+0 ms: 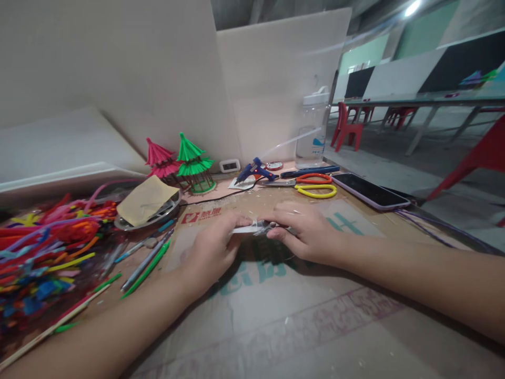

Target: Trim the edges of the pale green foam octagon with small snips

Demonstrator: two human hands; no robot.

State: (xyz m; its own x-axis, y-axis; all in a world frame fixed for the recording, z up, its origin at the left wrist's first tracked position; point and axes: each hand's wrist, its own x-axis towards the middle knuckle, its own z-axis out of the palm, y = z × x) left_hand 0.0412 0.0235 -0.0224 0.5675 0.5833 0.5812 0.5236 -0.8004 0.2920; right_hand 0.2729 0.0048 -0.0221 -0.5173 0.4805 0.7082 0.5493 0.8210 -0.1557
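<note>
My left hand (213, 243) and my right hand (303, 230) meet over the middle of the cardboard sheet (276, 326). A small flat white piece (243, 229) sticks out of the closed left fingers. Between the fingertips of both hands is a small greyish, shiny bit (261, 226), too small and blurred to name. The right thumb and fingers are pinched at its right side. Beyond the hands lie scissors (315, 179) with red and yellow handles and a blue glue gun (255, 169).
Colourful pipe cleaners (51, 252) are heaped at left beside a metal tray (173, 206) and several pens (145, 263). Pink (160, 158) and green (191, 163) pavilion models stand behind. A phone (371, 190) and a water bottle (311, 131) are at right.
</note>
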